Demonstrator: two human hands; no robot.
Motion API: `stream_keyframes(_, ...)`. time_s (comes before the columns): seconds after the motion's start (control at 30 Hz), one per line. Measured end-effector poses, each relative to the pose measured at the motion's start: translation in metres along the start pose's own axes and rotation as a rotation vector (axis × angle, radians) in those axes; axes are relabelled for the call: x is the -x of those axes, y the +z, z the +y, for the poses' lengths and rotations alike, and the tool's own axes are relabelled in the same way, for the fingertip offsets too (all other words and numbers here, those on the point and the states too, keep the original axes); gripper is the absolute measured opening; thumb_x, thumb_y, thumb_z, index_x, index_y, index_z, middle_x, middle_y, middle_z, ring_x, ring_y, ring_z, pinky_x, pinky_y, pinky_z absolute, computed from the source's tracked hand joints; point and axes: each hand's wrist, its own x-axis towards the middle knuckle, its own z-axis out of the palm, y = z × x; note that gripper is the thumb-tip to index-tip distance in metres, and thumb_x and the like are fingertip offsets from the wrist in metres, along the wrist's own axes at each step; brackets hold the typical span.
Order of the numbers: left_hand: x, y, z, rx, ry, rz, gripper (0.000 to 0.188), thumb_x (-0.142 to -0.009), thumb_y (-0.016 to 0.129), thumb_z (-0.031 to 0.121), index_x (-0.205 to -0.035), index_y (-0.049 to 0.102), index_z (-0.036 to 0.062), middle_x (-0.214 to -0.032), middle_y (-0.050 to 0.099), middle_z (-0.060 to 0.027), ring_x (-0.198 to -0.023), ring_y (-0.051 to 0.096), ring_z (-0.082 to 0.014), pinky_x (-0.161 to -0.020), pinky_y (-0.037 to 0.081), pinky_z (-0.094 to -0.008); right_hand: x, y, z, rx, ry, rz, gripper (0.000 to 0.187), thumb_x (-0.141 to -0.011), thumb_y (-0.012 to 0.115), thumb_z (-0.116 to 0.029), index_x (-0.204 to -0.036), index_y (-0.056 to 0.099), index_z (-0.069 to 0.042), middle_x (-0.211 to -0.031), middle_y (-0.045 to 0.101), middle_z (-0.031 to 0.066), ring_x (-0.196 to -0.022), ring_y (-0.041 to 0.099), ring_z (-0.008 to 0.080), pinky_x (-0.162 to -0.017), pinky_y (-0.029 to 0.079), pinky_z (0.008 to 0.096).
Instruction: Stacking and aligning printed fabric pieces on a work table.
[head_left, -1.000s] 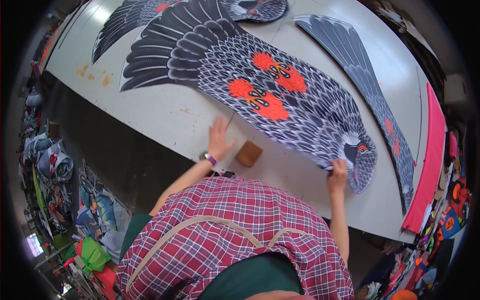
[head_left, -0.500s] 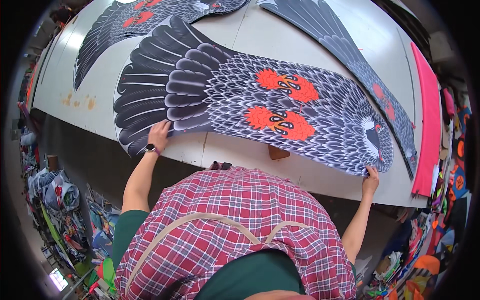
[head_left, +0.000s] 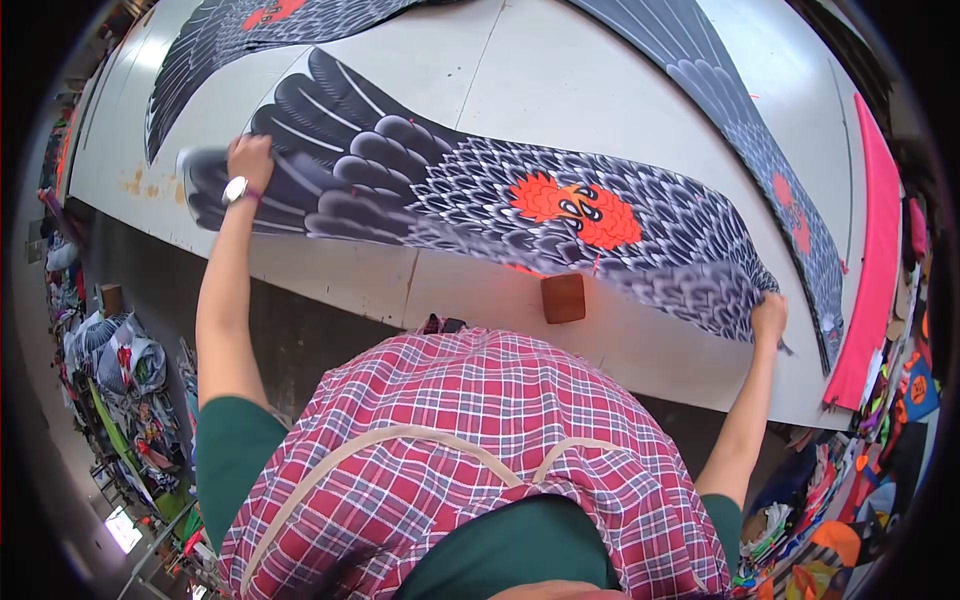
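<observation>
A long fabric piece [head_left: 460, 190], printed with dark grey feathers and a red bird-head motif, lies across the table in front of me. My left hand [head_left: 250, 160] is closed on its fanned tail end, where the cloth is blurred by motion. At the narrow end, my right hand [head_left: 769, 318] grips the cloth's near corner. Between my hands the near side is raised and doubled back in a blurred fold. That fold hides the cloth's lower red motif, all but a thin sliver. A brown block [head_left: 563, 298] sits on the table just under the fold's edge.
Similar feather-printed pieces lie at the far left [head_left: 215, 60] and, folded narrow, along the right [head_left: 700, 90]. A pink fabric strip [head_left: 862, 250] runs down the right side of the white table [head_left: 520, 75]. Piles of coloured cloth [head_left: 120, 360] flank the table.
The near side of the cloth has come up and folded away from me, covering the lower red motif and baring the brown block. My left hand moved far and left, my right hand slightly right.
</observation>
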Motion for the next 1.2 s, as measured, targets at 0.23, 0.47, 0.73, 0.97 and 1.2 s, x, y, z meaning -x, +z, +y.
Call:
stream_keyframes(0.23, -0.036, 0.043, 0.089, 0.152, -0.223, 0.082, 0.050, -0.079, 0.067, 0.015, -0.128, 0.058, 0.0157, -0.136, 0.052, -0.0135, -0.133, 0.043, -0.0289, -0.111, 0.031, -0.0441, -0.024, 0.008, -0.083, -0.010, -0.089, 0.393, 0.027, -0.081, 0.066, -0.011, -0.107, 0.062, -0.005, -0.116, 0.063, 0.0162, -0.106, 0.057, 0.0352, -0.094, 0.043, 0.0482)
stream_keyframes(0.47, 0.201, 0.114, 0.076, 0.422, -1.565, 0.100, 0.068, -0.071, 0.086, 0.031, -0.120, 0.057, -0.0064, -0.118, 0.059, -0.0224, -0.113, 0.056, -0.0358, -0.101, 0.043, -0.0482, 0.059, 0.096, 0.026, -0.887, 1.409, 0.266, 0.077, -0.071, 0.083, -0.044, -0.122, 0.051, 0.005, -0.114, 0.061, 0.0184, -0.108, 0.057, 0.0332, -0.085, 0.050, 0.0448)
stream_keyframes(0.73, 0.188, 0.189, 0.080, 2.248, -1.861, 0.060, 0.018, -0.091, 0.067, 0.012, -0.103, 0.065, 0.0002, -0.105, 0.068, -0.0134, -0.100, 0.065, -0.0263, -0.088, 0.054, -0.0406, -0.056, 0.089, -0.075, -1.668, 1.527, 0.068, 0.085, -0.068, 0.086, -0.038, -0.132, 0.045, 0.001, -0.124, 0.052, 0.0185, -0.104, 0.058, 0.0310, -0.084, 0.054, 0.0463)
stream_keyframes(0.97, 0.177, 0.218, 0.017, 2.224, -1.831, 0.109, 0.019, -0.089, 0.069, 0.014, -0.101, 0.065, 0.0000, -0.101, 0.069, -0.0140, -0.094, 0.066, -0.0291, -0.088, 0.054, -0.0381, -0.052, 0.141, -0.049, -2.132, 1.343, 0.190, 0.046, -0.079, 0.074, -0.004, -0.118, 0.052, 0.007, -0.117, 0.060, 0.0229, -0.099, 0.063, 0.0379, -0.086, 0.054, 0.0526)
stream_keyframes(1.2, 0.138, 0.121, 0.095, 0.564, -1.076, 0.425, 0.063, -0.083, 0.076, 0.032, -0.128, 0.052, -0.0033, -0.127, 0.057, -0.0157, -0.122, 0.050, -0.0332, -0.105, 0.038, -0.0441, 0.009, 0.073, -0.114, -0.426, 0.774, 0.456, 0.054, -0.084, 0.068, -0.018, -0.127, 0.048, 0.007, -0.134, 0.051, 0.0234, -0.130, 0.041, 0.0421, -0.107, 0.033, 0.0541)
